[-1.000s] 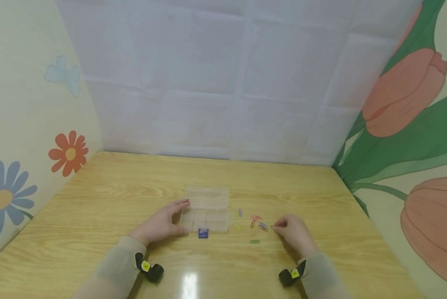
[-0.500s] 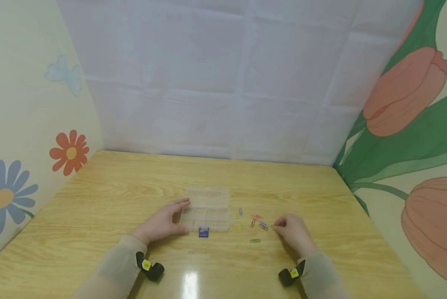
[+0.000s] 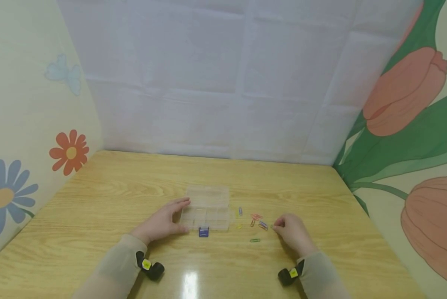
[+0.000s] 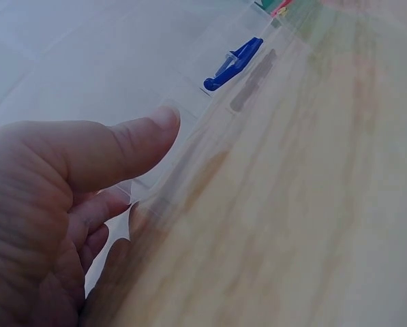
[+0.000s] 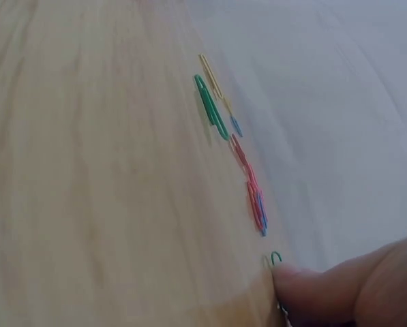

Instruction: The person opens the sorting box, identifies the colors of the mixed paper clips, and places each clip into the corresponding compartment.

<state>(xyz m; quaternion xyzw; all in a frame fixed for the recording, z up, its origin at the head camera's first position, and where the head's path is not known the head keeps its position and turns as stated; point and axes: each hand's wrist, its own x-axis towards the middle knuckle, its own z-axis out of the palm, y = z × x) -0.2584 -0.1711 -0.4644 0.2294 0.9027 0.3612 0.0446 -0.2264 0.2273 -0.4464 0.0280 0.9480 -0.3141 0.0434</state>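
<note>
In the head view a clear plastic compartment box (image 3: 217,215) lies with its lid raised back, a blue latch (image 3: 203,232) at its front. My left hand (image 3: 161,223) holds the box's left end between thumb and fingers; in the left wrist view the thumb (image 4: 131,146) lies by the front wall. My right hand (image 3: 293,233) pinches a green paper clip (image 5: 276,257) at the table, only its looped end showing. Beside it lie pink and red paper clips (image 3: 256,216) and a blue one (image 3: 263,224). A second green clip (image 3: 255,240) lies nearer.
Yellow paper clips (image 3: 239,226) and a blue paper clip (image 3: 240,211) lie close to the box's right side. Wood-grain table (image 3: 145,174) surrounds everything. A white cloth (image 3: 208,83) hangs behind, with flower-patterned panels (image 3: 414,166) at both sides.
</note>
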